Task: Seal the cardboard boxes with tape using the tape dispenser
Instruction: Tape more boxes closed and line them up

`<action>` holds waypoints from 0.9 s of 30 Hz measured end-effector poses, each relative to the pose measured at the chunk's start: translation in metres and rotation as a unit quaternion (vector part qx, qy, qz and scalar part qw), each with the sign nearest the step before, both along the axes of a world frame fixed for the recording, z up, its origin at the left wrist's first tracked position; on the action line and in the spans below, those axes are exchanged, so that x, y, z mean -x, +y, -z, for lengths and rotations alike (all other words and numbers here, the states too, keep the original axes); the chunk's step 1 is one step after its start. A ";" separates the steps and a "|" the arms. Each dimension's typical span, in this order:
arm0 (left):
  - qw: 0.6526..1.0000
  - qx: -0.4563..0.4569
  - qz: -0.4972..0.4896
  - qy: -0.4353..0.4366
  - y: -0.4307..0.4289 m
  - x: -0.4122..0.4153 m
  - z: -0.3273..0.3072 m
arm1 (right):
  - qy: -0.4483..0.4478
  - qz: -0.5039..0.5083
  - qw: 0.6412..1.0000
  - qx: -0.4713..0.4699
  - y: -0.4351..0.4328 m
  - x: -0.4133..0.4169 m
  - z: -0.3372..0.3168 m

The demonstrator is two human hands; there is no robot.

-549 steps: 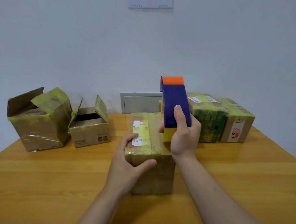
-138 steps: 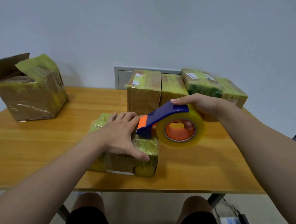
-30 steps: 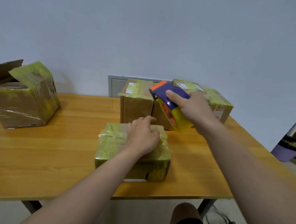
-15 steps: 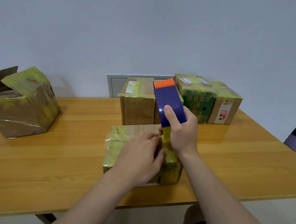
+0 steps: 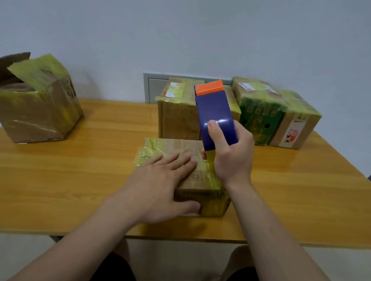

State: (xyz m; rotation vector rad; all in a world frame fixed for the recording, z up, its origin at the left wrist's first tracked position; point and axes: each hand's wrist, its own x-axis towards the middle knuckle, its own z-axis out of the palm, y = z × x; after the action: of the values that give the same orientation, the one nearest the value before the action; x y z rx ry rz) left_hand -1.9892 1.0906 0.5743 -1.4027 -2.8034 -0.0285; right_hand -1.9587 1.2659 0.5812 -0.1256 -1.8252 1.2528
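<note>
A small cardboard box (image 5: 199,184) wrapped in yellowish tape sits near the table's front edge. My left hand (image 5: 160,186) lies flat on its top, fingers straight, thumb against its front face. My right hand (image 5: 233,155) grips the blue tape dispenser (image 5: 216,114) with its orange end pointing up and away. The yellow tape roll below my fingers touches the right part of the box's top.
On the wooden table (image 5: 71,177) an open box (image 5: 34,102) with raised flaps stands at the far left. Taped boxes line the back: a brown one (image 5: 177,110), a green printed one (image 5: 261,110) and one with a red label (image 5: 297,127). A grey wall panel (image 5: 148,87) is behind them.
My left hand has slid leftward and flattened on the box top. The dispenser stays upright at the box's right side in my right hand. The view has shifted slightly.
</note>
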 end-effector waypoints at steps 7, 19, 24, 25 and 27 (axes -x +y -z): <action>0.973 -0.186 -0.120 -0.068 -0.040 -0.003 0.013 | 0.006 0.000 1.000 0.000 0.000 -0.001 0.001; 0.943 -0.203 -0.225 -0.136 -0.035 -0.001 0.002 | 0.007 0.009 1.000 -0.005 -0.001 0.000 0.001; 0.927 -0.225 -0.238 -0.182 -0.029 -0.003 0.009 | 0.003 0.011 1.000 -0.022 -0.003 0.001 0.001; 0.914 -0.267 -0.234 -0.194 -0.031 -0.001 0.013 | 0.004 0.009 1.000 -0.022 -0.003 0.001 0.002; 0.874 -0.354 -0.225 -0.246 -0.040 0.002 0.020 | 0.005 0.007 1.000 -0.017 -0.002 0.001 0.002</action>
State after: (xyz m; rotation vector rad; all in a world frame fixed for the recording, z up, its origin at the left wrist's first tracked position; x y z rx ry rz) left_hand -1.9914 1.0510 0.5547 -0.6073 -2.8672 -1.4158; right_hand -1.9597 1.2639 0.5789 -0.1142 -1.8330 1.2106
